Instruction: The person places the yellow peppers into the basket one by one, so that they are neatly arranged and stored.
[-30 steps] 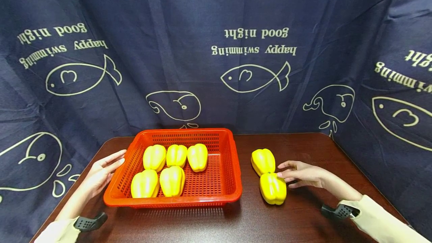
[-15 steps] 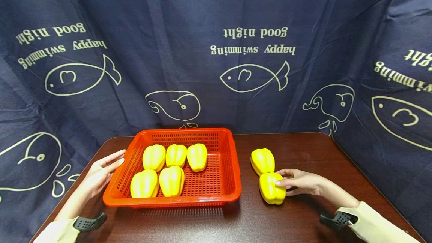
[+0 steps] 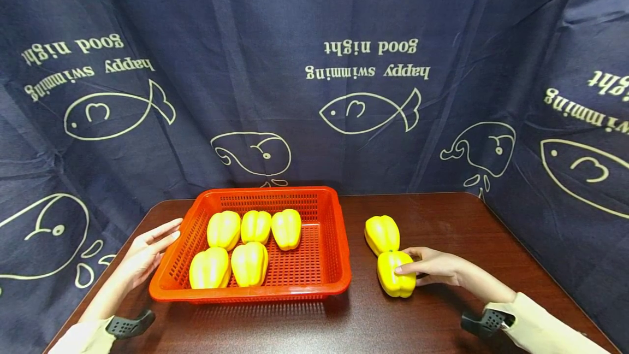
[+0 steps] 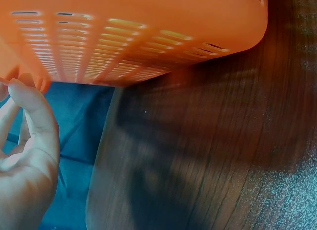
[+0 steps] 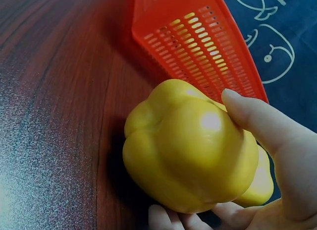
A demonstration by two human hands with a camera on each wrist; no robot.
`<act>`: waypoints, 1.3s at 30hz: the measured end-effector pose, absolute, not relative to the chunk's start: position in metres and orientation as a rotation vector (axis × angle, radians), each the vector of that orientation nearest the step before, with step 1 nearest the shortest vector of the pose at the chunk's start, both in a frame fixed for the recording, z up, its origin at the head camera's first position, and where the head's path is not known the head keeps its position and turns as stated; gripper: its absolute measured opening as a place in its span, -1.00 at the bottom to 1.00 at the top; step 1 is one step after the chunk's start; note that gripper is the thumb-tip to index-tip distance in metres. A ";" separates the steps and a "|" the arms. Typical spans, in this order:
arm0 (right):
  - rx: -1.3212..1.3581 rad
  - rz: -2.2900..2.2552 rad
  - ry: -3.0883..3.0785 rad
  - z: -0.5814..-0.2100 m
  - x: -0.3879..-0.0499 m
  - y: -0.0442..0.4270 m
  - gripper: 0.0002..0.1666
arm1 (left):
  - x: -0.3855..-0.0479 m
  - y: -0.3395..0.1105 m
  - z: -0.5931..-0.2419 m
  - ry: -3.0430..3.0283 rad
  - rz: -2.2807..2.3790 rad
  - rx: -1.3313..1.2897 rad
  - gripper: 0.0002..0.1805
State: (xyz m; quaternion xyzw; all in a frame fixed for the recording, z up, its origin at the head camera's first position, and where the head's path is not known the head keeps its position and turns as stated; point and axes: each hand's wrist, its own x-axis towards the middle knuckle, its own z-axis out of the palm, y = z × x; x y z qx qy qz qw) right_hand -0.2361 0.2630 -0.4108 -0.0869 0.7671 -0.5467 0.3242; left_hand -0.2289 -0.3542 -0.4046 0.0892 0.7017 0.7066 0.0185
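Observation:
In the head view, a yellow bell pepper (image 3: 394, 277) lies on the table right of the red basket. My right hand (image 3: 439, 267) grips it, thumb on its upper face. The right wrist view shows fingertips (image 5: 159, 217) curling under the same bell pepper (image 5: 183, 145). Just behind it, a second yellow bell pepper (image 3: 382, 234) touches it. My left hand (image 3: 140, 258) stays at the left side of the red plastic basket (image 3: 250, 291), its fairly straight fingers touching the rim. Several yellow bell peppers (image 3: 249, 264) fill the basket's left and middle.
The dark brown wooden table (image 3: 432, 212) has a visible edge on both sides. Behind it hangs a navy curtain (image 3: 295, 97) printed with fish and whales. Black wrist straps (image 3: 484, 323) sit on both forearms.
My right hand has moved down toward the front and closed on the nearer bell pepper, its thumb now on top. My left hand, the basket and its bell peppers have stayed put.

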 end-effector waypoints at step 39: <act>-0.288 -1.446 1.973 -0.408 -0.234 0.263 -0.34 | -0.229 -0.354 -0.405 2.162 2.224 0.290 -0.60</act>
